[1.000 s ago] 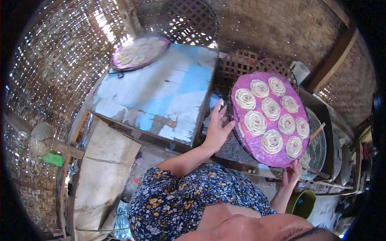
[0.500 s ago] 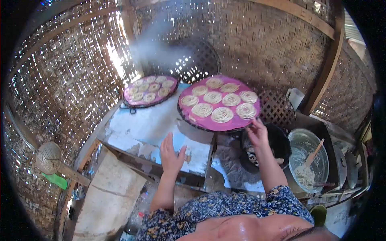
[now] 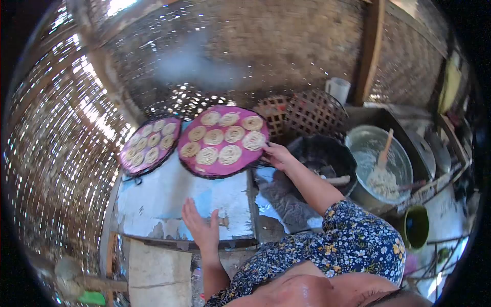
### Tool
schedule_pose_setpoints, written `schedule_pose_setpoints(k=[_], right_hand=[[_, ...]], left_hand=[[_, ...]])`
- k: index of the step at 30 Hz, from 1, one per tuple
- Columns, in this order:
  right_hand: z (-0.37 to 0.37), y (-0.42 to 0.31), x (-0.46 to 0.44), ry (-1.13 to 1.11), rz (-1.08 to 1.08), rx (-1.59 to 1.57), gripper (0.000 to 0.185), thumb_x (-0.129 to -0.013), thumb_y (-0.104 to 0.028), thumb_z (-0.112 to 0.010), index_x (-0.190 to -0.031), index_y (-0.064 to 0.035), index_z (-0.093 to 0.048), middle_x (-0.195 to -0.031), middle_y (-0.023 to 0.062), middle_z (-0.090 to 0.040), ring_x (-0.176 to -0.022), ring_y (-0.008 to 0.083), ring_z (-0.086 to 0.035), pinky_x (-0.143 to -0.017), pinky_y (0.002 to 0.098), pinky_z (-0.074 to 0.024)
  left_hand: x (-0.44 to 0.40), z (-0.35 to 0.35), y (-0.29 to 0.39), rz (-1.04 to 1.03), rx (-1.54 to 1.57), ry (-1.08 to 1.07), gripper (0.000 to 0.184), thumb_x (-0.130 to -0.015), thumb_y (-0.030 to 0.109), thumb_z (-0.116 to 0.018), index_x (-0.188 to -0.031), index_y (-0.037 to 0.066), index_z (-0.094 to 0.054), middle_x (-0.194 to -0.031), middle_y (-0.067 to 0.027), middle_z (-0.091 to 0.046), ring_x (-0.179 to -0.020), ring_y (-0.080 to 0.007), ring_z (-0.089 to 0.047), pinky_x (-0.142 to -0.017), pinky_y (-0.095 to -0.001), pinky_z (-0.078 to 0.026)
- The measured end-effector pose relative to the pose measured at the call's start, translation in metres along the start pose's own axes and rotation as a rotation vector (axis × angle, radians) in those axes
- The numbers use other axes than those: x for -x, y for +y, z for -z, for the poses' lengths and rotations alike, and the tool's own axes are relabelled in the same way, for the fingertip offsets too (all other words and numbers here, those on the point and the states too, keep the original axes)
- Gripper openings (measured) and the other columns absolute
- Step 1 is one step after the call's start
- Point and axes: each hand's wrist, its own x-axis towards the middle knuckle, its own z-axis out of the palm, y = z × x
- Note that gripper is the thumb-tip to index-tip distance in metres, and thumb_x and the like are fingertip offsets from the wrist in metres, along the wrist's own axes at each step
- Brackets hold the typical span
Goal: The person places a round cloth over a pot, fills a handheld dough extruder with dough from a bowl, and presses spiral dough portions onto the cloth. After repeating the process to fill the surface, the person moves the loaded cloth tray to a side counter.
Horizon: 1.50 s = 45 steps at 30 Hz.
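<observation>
A round dark-rimmed tray (image 3: 222, 166) lined with pink sheet holds several coiled noodle-like nests and lies at the back of the worn white-and-blue table (image 3: 153, 204). My right hand (image 3: 277, 156) grips its right edge, fingers closed round the rim. Below the tray, over the table, my left hand (image 3: 202, 225) is held with its fingers apart and nothing in it. A second pink-lined tray (image 3: 166, 149) of similar nests stands to the left, close against the first.
On the right are a black basin (image 3: 327, 153), a metal bowl (image 3: 353, 135) with a wooden spatula (image 3: 386, 148) in pale dough, woven baskets (image 3: 314, 110) and a white jug (image 3: 338, 91). A green bucket (image 3: 416, 227) stands lower right. Woven walls enclose the space.
The held tray has gone from the right side to the table, beside the other tray. My left hand has let go of it; my right hand still holds its edge. The view has shifted.
</observation>
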Motion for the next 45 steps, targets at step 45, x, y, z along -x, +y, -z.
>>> schedule_pose_setpoints(k=[45], right_hand=[[0.078, -0.3, -0.189, 0.524, 0.686, 1.618, 0.026, -0.073, -0.021, -0.064, -0.092, -0.0039, -0.061, -0.082, 0.015, -0.062, -0.078, 0.0324, -0.059, -0.07, 0.0388, -0.0461]], left_hand=[[-0.002, -0.004, 0.002, 0.047, -0.104, 0.029, 0.052, -0.074, 0.02, -0.063, -0.117, 0.0, -0.042, -0.119, -0.0189, -0.046, -0.112, -0.0402, -0.039, -0.095, -0.0489, -0.03]])
